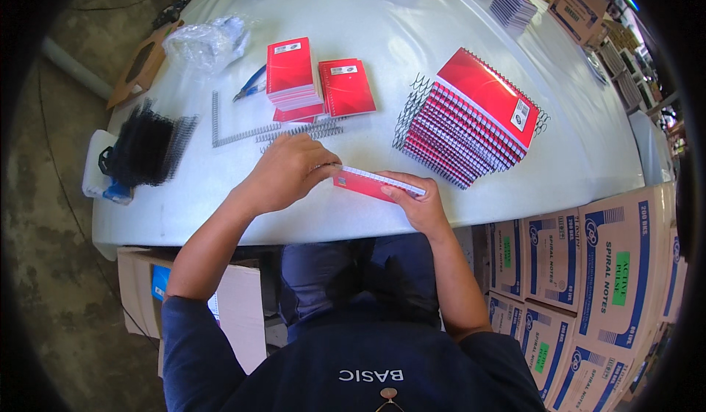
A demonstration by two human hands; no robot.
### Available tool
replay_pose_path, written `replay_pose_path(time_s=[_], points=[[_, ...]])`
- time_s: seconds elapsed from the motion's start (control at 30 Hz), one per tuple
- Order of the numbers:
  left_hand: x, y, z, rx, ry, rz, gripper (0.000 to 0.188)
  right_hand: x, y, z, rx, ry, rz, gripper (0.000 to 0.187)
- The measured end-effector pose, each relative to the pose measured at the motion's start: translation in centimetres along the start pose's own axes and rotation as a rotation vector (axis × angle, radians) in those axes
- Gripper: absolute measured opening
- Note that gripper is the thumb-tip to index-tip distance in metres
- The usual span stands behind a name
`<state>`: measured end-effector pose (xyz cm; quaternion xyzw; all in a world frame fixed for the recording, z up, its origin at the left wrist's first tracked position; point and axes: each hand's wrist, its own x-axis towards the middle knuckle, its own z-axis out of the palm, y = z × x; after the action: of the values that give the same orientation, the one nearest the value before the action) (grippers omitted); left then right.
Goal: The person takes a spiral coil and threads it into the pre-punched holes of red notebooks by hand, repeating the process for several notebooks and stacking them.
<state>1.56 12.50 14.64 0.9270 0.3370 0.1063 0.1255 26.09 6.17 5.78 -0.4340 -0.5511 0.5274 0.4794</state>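
A small red-covered notebook [364,185] is tilted on its side above the near part of the table, its white punched page edge facing up. My right hand [421,200] grips its right end, thumb in front and fingers behind. At the other end, my left hand [293,168] has its fingers pinched together by the notebook's corner; whatever they pinch is hidden. Just beyond my left hand lie loose metal spiral coils [246,134]. Behind them stand a tall stack of red notebooks [293,74] and a lower red stack [348,88], with blue-handled pliers [251,86] beside them.
To the right, spiral-bound red notebooks [471,114] lie piled and fanned. A heap of dark coils [147,147] sits at the left edge, near crumpled clear plastic [209,43]. Cardboard cartons [618,272] are stacked below the table's right side; an opened carton [243,313] stands below left.
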Motion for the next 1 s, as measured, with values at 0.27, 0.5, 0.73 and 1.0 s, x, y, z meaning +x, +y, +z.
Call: replay_pose_path(time_s=[0.27,0.5,0.73,1.0], points=[[-3.5,2.3,8.4,0.322,0.381,-0.124,0.087,-1.8,-0.6,3.1,-0.277,0.066,-0.299,0.025],[-7.7,-3.2,11.2,0.416,0.716,-0.207,0.104,-3.1,0.2,6.4,-0.234,0.057,-0.381,0.029],[-9.4,3.7,10.2,0.475,0.426,0.032,0.115,-3.2,0.0,6.5,-0.268,0.11,-0.467,0.032],[-11.9,4.5,13.8,0.334,0.268,0.004,0.112,-3.7,0.5,6.3,-0.366,0.12,-0.58,0.035]])
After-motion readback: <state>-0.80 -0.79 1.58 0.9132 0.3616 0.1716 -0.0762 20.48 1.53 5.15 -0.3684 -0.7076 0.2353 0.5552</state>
